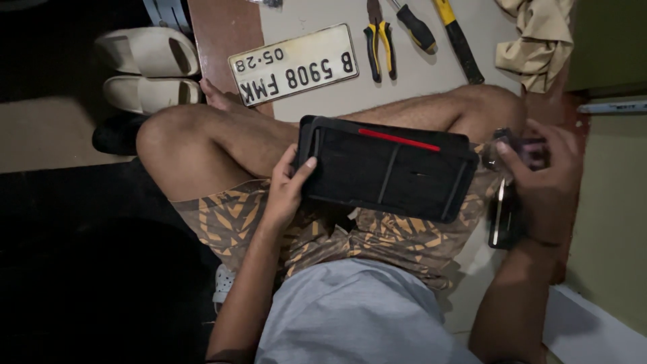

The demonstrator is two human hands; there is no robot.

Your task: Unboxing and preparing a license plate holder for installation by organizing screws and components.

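I sit cross-legged on the floor with a black rectangular plate frame [387,168] with a red strip resting on my lap. My left hand [286,189] grips the frame's left end, thumb on its face. My right hand [542,178] is off the frame's right end, fingers closed around a small dark object [526,152] that is too blurred to identify. A dark flat item with a shiny edge [500,219] lies under that hand.
A white number plate [293,64] lies on the floor ahead of my knees. Beyond it are yellow-handled pliers [379,40], a screwdriver [418,28], a hammer handle [459,42] and a beige cloth [536,40]. Pale slippers [148,67] sit at the left.
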